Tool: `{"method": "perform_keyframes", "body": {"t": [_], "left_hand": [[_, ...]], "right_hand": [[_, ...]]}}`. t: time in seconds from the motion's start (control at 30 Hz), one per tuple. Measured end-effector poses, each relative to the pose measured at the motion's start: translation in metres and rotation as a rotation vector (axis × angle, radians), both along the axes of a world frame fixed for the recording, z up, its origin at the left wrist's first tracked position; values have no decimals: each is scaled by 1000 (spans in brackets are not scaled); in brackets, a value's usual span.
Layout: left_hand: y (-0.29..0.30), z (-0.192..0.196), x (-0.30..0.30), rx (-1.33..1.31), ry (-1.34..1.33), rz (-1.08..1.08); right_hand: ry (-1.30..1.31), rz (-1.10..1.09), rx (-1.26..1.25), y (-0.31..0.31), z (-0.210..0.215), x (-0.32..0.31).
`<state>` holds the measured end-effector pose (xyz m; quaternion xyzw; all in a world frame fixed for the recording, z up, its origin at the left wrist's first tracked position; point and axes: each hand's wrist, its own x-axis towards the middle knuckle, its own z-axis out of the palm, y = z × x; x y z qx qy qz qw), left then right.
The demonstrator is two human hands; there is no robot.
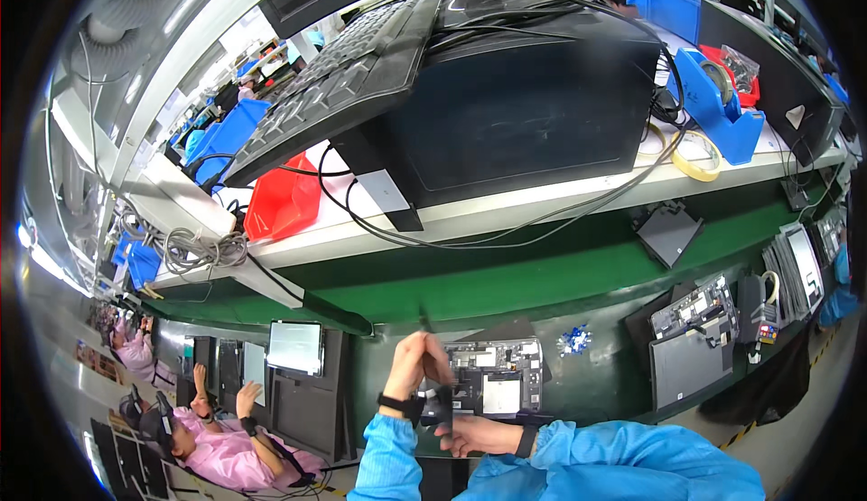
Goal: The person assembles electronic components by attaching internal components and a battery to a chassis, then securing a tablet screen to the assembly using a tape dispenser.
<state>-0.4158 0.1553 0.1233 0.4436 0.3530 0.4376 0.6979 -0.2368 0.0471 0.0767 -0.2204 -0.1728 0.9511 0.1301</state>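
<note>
My left hand (417, 364) is closed, fingers bent, at the upper end of a thin dark flat piece (445, 408) seen nearly edge-on. Below it, my right hand (483, 435) pinches the lower end of that same piece. What kind of part it is does not show. Just right of the piece lies an opened device chassis (540, 370), with circuit boards and a pale rectangular block (501, 395) exposed. The piece and my hands cover its left side. A blurred dark tip sticks up above my left hand.
A pile of small blue-and-silver bits (574, 340) lies right of the chassis. Farther right are another opened device (694, 366) and stacked panels (790, 275). A shelf (533, 217) with a monitor and keyboard overhangs the green bench. At left, a person in pink (239, 451) works beside dark trays (307, 411).
</note>
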Motion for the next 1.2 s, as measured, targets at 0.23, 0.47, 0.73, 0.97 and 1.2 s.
{"method": "perform_keyframes", "body": {"t": [0.23, 0.47, 0.73, 0.97, 1.2], "left_hand": [[56, 15, 46, 148, 605, -330], [50, 6, 76, 496, 1027, -352], [-46, -35, -61, 7, 1280, 368], [-98, -53, -30, -13, 1224, 443], [-106, -78, -25, 87, 1278, 617]], "right_hand": [[31, -672, -94, 40, 13, 114], [-759, -733, 738, 38, 5, 97], [-1228, -638, 911, 31, -15, 90], [-1587, -208, 1179, 48, 2, 94], [-1721, 25, 1445, 41, 10, 100]]}}
